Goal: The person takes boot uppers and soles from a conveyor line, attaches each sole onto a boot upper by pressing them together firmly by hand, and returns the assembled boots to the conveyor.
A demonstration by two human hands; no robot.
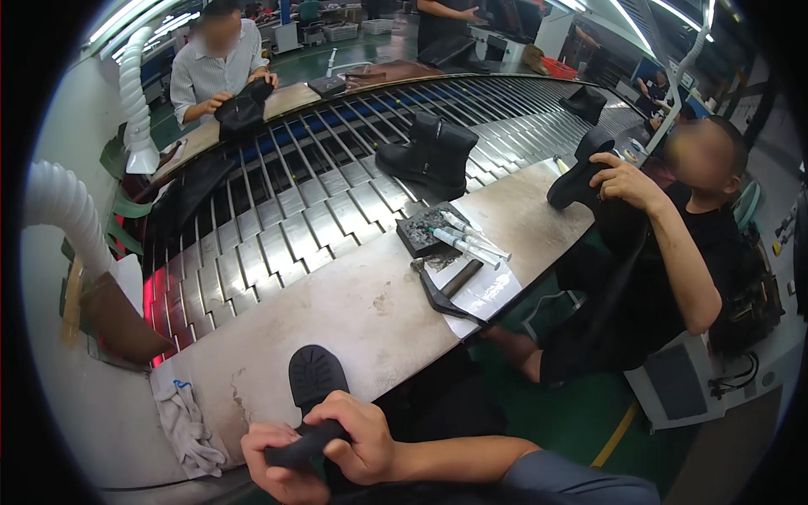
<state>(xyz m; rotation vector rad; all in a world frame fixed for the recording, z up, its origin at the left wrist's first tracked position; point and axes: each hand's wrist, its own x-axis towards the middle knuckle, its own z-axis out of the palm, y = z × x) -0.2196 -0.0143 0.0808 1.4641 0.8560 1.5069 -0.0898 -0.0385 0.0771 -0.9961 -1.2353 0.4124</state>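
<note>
Low in the view, a black shoe sole (pixel 317 376) has its ribbed, rounded end over the near edge of the worktable (pixel 278 324). Its thicker end is gripped in both my hands. My left hand (pixel 282 471) curls around the left side of that end. My right hand (pixel 360 438) closes on it from the right, thumb bent over the edge. Whether an upper is attached below the sole is hidden by my hands.
Grey gloves (pixel 189 429) lie at the table's left end. A hammer (pixel 446 290), syringes (pixel 471 244) and a dark block (pixel 421 231) sit mid-table. Beyond is a slatted metal conveyor (pixel 328 202) with a black boot (pixel 429 156). Co-workers handle footwear at right and far left.
</note>
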